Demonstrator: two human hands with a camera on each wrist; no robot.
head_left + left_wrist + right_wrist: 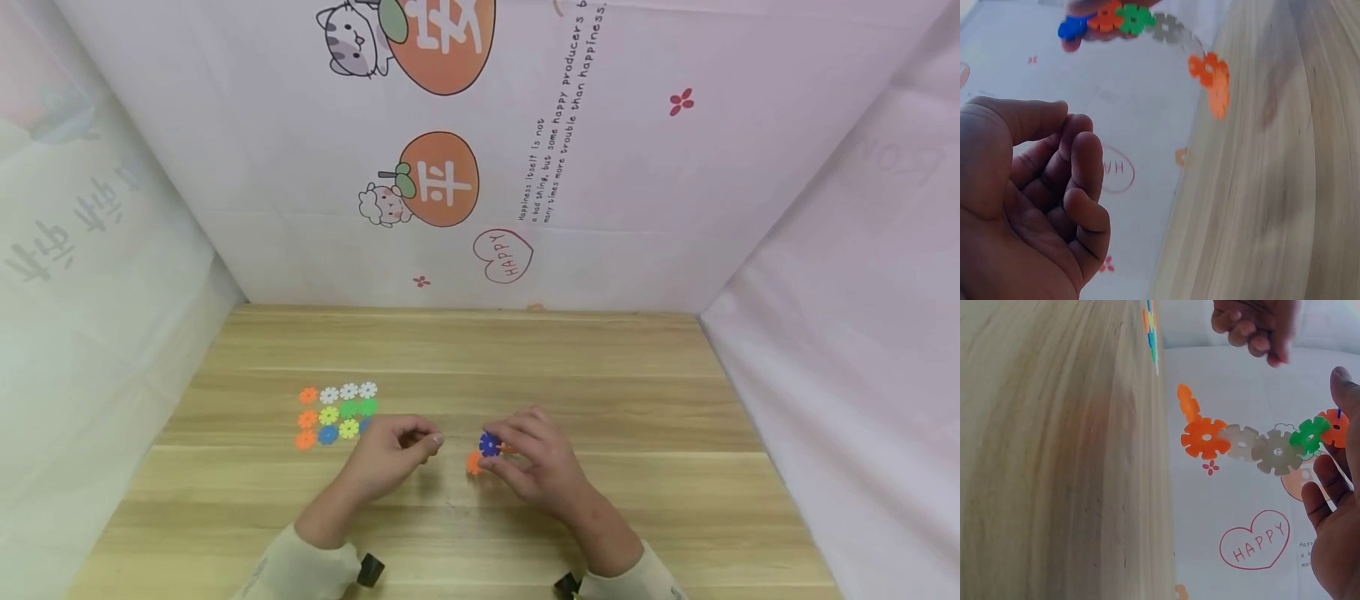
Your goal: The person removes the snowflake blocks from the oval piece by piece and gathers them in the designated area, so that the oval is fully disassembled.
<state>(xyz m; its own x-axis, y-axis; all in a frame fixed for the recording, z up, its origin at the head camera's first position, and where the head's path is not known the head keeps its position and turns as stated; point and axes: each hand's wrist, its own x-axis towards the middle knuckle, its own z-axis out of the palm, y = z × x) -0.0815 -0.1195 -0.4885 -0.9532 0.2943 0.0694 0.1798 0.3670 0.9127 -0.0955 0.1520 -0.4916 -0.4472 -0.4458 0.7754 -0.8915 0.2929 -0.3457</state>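
My right hand [543, 467] pinches a chain of interlocking snowflake discs above the table. Its thumb and fingers are at the blue disc [490, 444]. In the left wrist view the chain curves on through an orange disc [1105, 17], a green disc [1135, 19], pale translucent discs [1166, 28] and orange discs [1210, 67] at the far end. The right wrist view shows the same chain with its large orange disc [1205, 438] hanging away from the palm. Left of the chain, my left hand [392, 457] hovers with fingers loosely curled and holds nothing.
Loose discs lie in rows on the wooden table [600, 367], left of my left hand: orange discs [308, 418], white discs [348, 390], yellow discs [328, 415], green discs [367, 406] and a blue disc [327, 434]. Printed white cloth [600, 267] walls the back and both sides.
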